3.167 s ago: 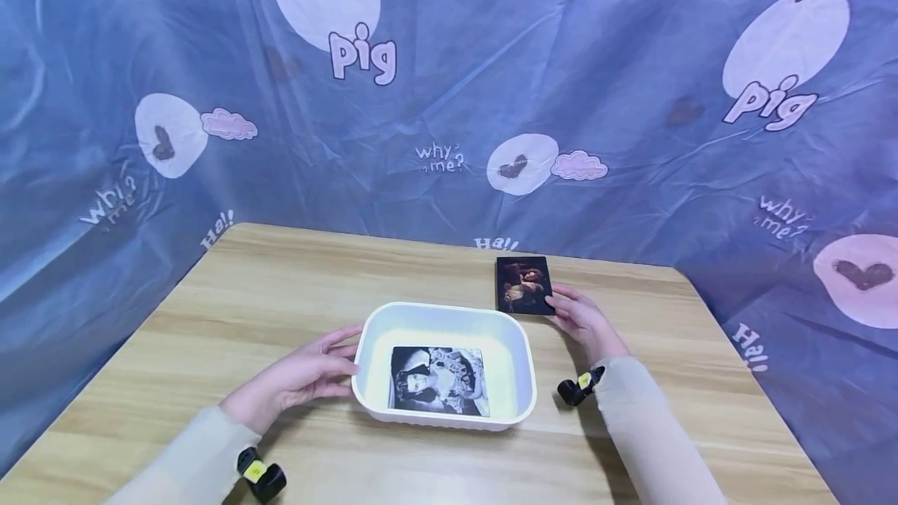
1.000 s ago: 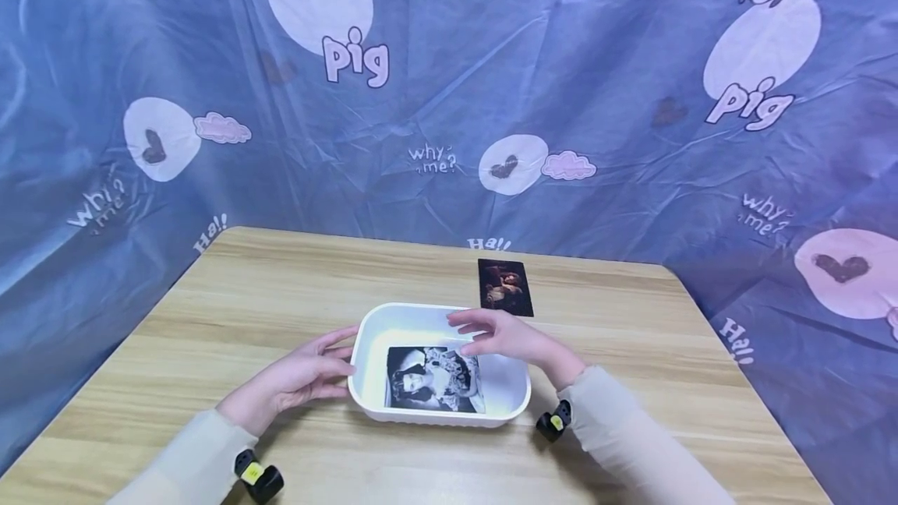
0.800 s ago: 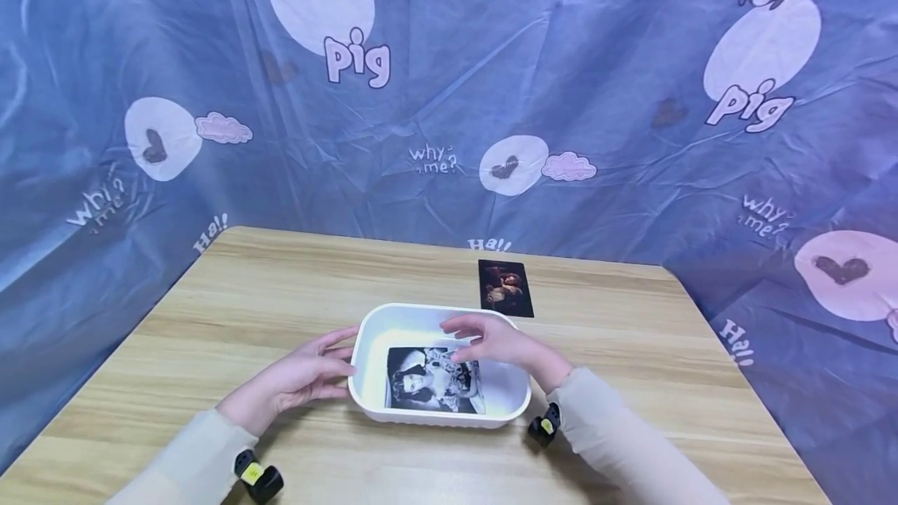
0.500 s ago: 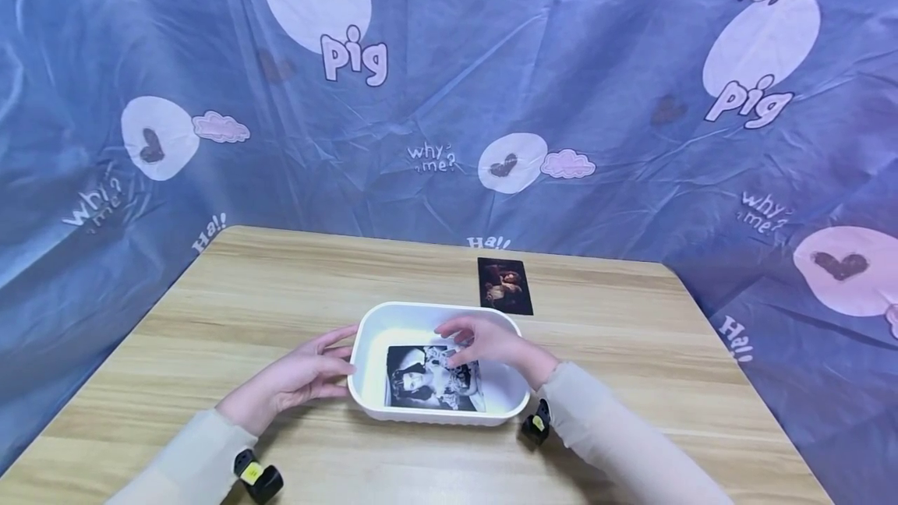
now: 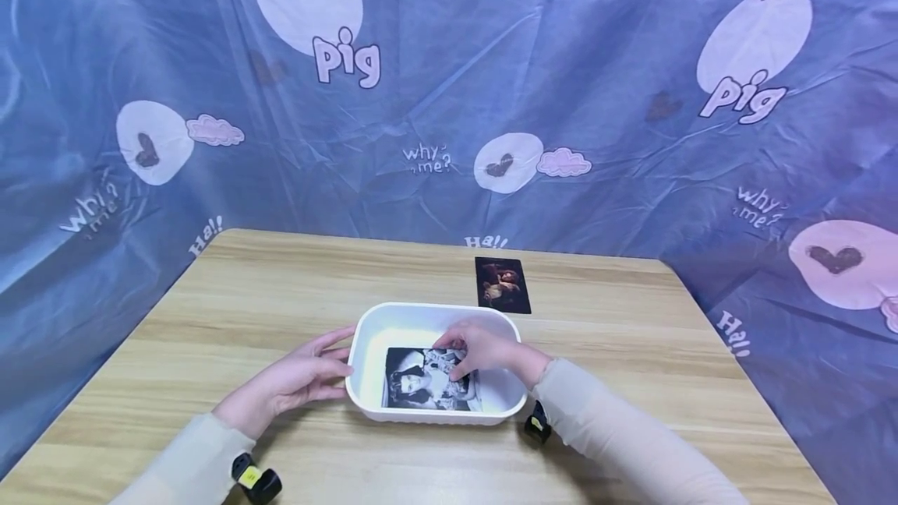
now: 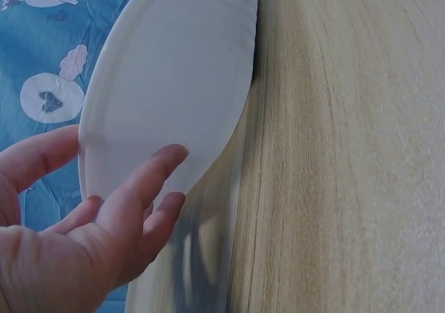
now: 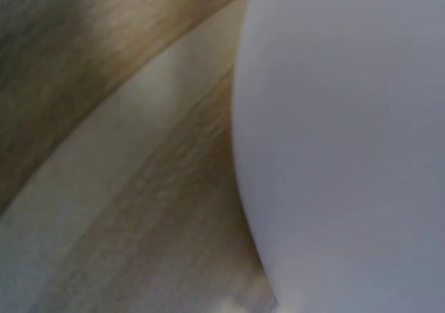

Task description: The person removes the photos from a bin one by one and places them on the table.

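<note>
A white plastic basin (image 5: 372,411) stands on the table, with a black-and-white picture card (image 5: 414,388) lying on its floor. My left hand (image 5: 305,376) rests against the basin's left end, fingers spread and touching its outer wall; the left wrist view shows that hand (image 6: 104,229) close up. Inside the basin, my right hand (image 5: 480,349) is over the card's right part, thumb and fingertips apart at its surface. Whether they press on it cannot be told. Only the basin's outer wall (image 7: 348,146) shows in the right wrist view; the hand is hidden there.
A dark picture card (image 5: 503,285) with a painted figure lies on the wooden table (image 5: 281,271) behind the basin's right corner. A blue printed cloth (image 5: 435,92) hangs behind and at both sides. Black wrist cameras (image 5: 257,480) sit on both sleeves.
My right hand has let go of the dark card, leaving it behind the basin, then moved left and down to the black-and-white card. My left hand stays at the basin's end.
</note>
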